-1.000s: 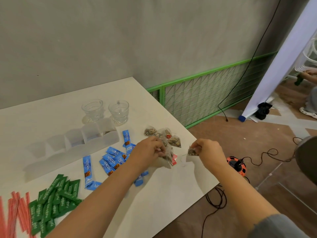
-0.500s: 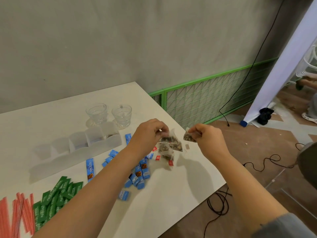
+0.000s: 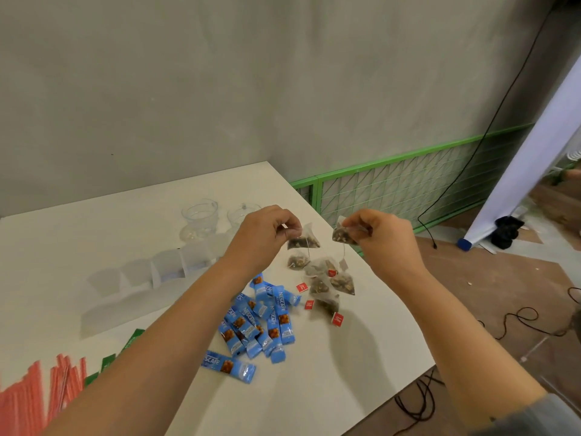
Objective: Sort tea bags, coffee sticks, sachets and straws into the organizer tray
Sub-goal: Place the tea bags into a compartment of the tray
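up above the white table (image 3: 361,357), the left hand (image 3: 262,236) pinches a pyramid tea bag (image 3: 303,240) of clear mesh holding dark leaf, and the right hand (image 3: 382,239) pinches another tea bag (image 3: 342,236). below them hang more mesh bags (image 3: 323,281) on strings with red tags. blue coffee sticks (image 3: 261,322) lie heaped near the translucent organizer tray (image 3: 138,287).

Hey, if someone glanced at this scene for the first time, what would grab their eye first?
Probably the two hands raised mid-frame, the left hand and the right hand each pinching a pyramid tea bag, with more tea bags dangling between them on tangled strings. Next, the bright blue coffee sticks heaped on the white table below.
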